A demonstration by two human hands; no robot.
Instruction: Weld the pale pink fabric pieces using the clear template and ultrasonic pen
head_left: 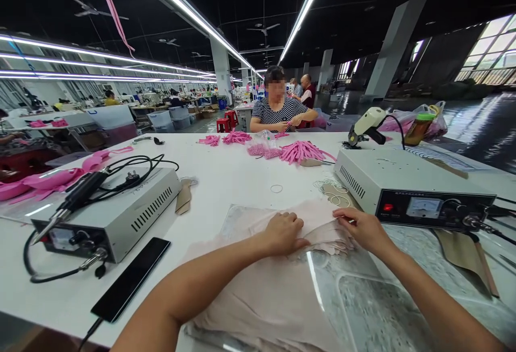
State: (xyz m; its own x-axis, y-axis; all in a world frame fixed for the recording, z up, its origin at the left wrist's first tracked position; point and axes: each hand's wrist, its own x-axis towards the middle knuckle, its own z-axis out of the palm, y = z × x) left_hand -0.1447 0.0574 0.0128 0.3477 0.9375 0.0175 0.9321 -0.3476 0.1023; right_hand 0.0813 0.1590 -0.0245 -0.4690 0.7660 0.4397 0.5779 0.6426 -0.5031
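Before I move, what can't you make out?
All in the head view:
- Cloth under the left hand: hidden by that hand.
- Cloth's near end: cut off by the bottom edge.
- Reading on the right meter: too small.
- What the co-worker's hands hold: too small and far off.

Shows thin, matt, creased cloth [274, 293] under the fingers [293, 220], and on their near side a glossy, clear, plastic-looking sheet [363, 295]. Well left of the fingers, shows a smooth, glossy phone [131, 279] and a matt box [121, 215], apparently painted metal. Beyond the fingers, shows a smooth, largely matt desk [217, 174].
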